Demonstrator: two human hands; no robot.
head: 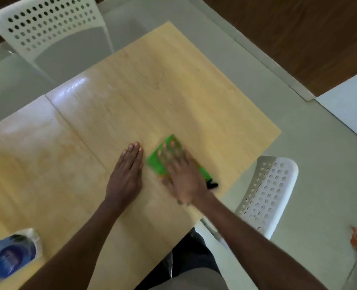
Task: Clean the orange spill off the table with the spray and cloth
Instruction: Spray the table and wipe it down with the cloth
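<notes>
A green cloth lies flat on the light wooden table, near its right edge. My right hand presses down on the cloth with spread fingers and looks blurred by motion. A black tab sticks out from the cloth's near corner. Just left of the cloth, my left hand rests flat on the table with its fingers straight and together. No orange spill shows on the wood. A blue spray bottle stands at the table's near left corner, seen from above.
One white perforated chair stands beyond the table's far left side, and a second white chair is at the right edge near my right arm. A seam crosses the tabletop. Grey floor surrounds the table.
</notes>
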